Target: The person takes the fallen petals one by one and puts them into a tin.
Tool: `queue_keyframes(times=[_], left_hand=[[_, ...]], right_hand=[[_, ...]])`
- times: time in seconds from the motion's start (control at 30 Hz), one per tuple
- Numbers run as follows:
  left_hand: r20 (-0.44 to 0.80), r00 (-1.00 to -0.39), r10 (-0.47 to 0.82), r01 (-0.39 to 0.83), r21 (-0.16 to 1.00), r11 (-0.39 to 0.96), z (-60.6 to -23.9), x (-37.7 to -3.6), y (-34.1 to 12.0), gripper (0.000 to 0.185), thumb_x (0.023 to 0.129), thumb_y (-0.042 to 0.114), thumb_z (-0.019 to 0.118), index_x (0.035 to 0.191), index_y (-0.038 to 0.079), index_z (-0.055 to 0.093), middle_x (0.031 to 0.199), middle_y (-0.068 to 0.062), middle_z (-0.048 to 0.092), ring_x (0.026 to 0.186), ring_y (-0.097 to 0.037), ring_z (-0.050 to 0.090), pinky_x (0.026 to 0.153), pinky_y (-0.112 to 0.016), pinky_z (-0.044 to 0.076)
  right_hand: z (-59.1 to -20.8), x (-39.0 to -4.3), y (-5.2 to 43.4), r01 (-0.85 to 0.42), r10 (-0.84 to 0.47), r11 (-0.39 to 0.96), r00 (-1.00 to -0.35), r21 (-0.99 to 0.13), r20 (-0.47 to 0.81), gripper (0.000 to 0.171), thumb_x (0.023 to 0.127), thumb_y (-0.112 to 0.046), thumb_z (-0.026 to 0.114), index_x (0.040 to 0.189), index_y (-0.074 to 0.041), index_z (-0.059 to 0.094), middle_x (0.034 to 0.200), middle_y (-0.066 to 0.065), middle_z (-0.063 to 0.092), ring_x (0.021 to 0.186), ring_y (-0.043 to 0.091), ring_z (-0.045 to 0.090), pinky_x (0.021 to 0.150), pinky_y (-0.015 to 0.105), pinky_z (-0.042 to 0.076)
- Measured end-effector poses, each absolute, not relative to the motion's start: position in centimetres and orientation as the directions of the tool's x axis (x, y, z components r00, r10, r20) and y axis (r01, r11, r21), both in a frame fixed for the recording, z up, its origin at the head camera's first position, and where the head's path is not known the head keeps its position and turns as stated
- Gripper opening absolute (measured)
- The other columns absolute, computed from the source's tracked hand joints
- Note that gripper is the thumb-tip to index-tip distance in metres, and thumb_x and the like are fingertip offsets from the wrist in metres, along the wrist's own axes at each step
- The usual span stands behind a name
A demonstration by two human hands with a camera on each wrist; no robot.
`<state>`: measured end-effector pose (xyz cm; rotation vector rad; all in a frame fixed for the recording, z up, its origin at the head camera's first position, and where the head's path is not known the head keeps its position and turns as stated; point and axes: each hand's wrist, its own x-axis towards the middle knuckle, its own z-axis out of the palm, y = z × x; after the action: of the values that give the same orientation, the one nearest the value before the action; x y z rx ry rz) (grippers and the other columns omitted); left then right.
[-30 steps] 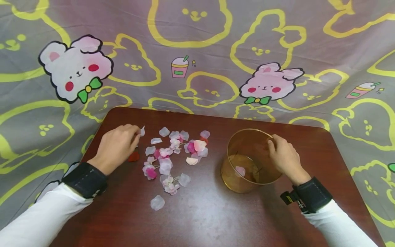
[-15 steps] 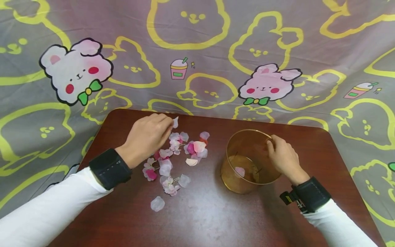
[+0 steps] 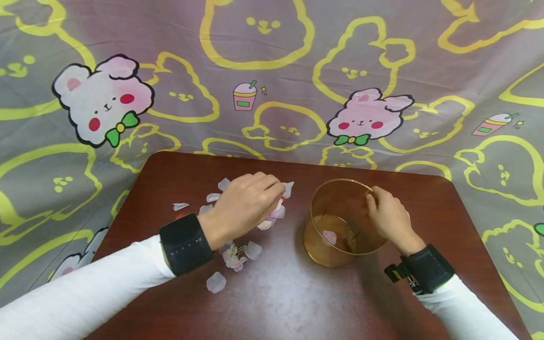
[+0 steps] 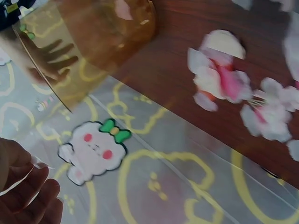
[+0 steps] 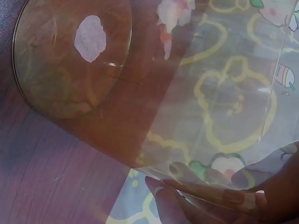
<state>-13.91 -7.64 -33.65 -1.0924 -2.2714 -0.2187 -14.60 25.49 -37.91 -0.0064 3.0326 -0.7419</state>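
My left hand (image 3: 244, 205) pinches a pale, translucent flower petal (image 3: 288, 190) between thumb and fingertips, held above the table over the scattered petals. Its fingers curl around the petal's edge in the left wrist view. My right hand (image 3: 390, 215) grips the right side of the rim of a clear amber bucket (image 3: 316, 252), with the thumb inside the wall and fingers outside. The bucket stands on the table, leaning a little in view. At its bottom lies one pale pink petal (image 5: 90, 39). Pink and white blossoms (image 4: 271, 112) lie loose on the table, partly hidden behind my left hand in the head view.
A dark brown wooden table (image 3: 280, 302) spans the view. A lone white petal (image 3: 216, 282) lies near its front, and another petal (image 3: 180, 206) with a red one (image 3: 182, 215) at the left. A cartoon-printed cloth (image 3: 280, 85) hangs behind and around the table.
My left hand has moved right across the table, carrying the pale petal from the left side toward the bucket. My right hand and the bucket have stayed in place.
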Motion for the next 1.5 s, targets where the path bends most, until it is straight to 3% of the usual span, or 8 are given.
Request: queue_keyframes(times=[0.2, 0.37, 0.67, 0.87, 1.2, 1.5], left_hand=[[0.601, -0.416, 0.682, 0.784, -0.143, 0.604, -33.9, -13.9, -4.3, 0.007, 0.091, 0.007, 0.068, 0.095, 0.012, 0.071, 0.093, 0.000, 0.070, 0.084, -0.016, 0.066, 0.065, -0.028, 0.050], [0.549, -0.399, 0.734, 0.813, -0.158, 0.560, -34.6, -13.7, -2.0, 0.006, 0.094, 0.010, 0.067, 0.095, 0.014, 0.070, 0.094, 0.002, 0.070, 0.085, -0.016, 0.065, 0.068, -0.028, 0.051], [0.372, -0.529, 0.763, 0.800, -0.080, 0.594, -34.9, -13.1, -0.5, 0.012, 0.093, 0.016, 0.072, 0.105, 0.018, 0.073, 0.097, 0.003, 0.073, 0.091, -0.016, 0.065, 0.073, -0.027, 0.050], [0.286, -0.551, 0.784, 0.797, -0.097, 0.596, -35.2, -12.9, -0.3, 0.017, 0.091, 0.016, 0.074, 0.108, 0.019, 0.074, 0.100, 0.004, 0.073, 0.094, -0.017, 0.065, 0.076, -0.027, 0.051], [0.349, -0.549, 0.760, 0.801, -0.041, 0.597, -35.2, -13.0, -0.3, 0.011, 0.094, 0.020, 0.069, 0.104, 0.017, 0.074, 0.099, 0.003, 0.072, 0.094, -0.016, 0.066, 0.075, -0.028, 0.052], [0.459, -0.608, 0.648, 0.758, 0.093, 0.645, -35.4, -13.6, -2.8, 0.012, 0.098, 0.025, 0.064, 0.099, 0.015, 0.072, 0.095, 0.002, 0.071, 0.090, -0.017, 0.066, 0.080, -0.032, 0.054]], right_hand=[[-37.9, -14.6, 25.6, -0.003, -0.010, 0.891, -1.000, -0.453, -0.012, 0.027, 0.108, -0.024, 0.040, 0.101, -0.008, 0.062, 0.086, 0.010, 0.072, 0.068, 0.022, 0.064, 0.053, 0.033, 0.039], [-37.9, -14.5, 25.5, 0.002, -0.007, 0.891, -1.000, -0.454, -0.018, 0.027, 0.108, -0.023, 0.041, 0.101, -0.008, 0.062, 0.085, 0.010, 0.072, 0.068, 0.022, 0.064, 0.054, 0.033, 0.039], [-37.9, -14.7, 25.5, -0.001, -0.009, 0.894, -1.000, -0.448, -0.015, 0.027, 0.108, -0.024, 0.041, 0.102, -0.008, 0.062, 0.084, 0.009, 0.072, 0.069, 0.022, 0.064, 0.054, 0.033, 0.039], [-38.0, -14.7, 25.5, -0.001, -0.015, 0.888, -1.000, -0.460, -0.027, 0.029, 0.109, -0.025, 0.040, 0.105, -0.008, 0.063, 0.085, 0.010, 0.072, 0.066, 0.020, 0.062, 0.053, 0.033, 0.038], [-38.0, -14.5, 25.6, 0.005, -0.011, 0.887, -0.999, -0.461, -0.031, 0.029, 0.109, -0.025, 0.040, 0.102, -0.008, 0.062, 0.085, 0.010, 0.072, 0.066, 0.019, 0.062, 0.053, 0.033, 0.039], [-38.0, -14.6, 25.5, 0.007, -0.006, 0.889, -1.000, -0.457, -0.028, 0.027, 0.109, -0.024, 0.041, 0.101, -0.007, 0.061, 0.083, 0.010, 0.071, 0.066, 0.020, 0.062, 0.053, 0.033, 0.038]])
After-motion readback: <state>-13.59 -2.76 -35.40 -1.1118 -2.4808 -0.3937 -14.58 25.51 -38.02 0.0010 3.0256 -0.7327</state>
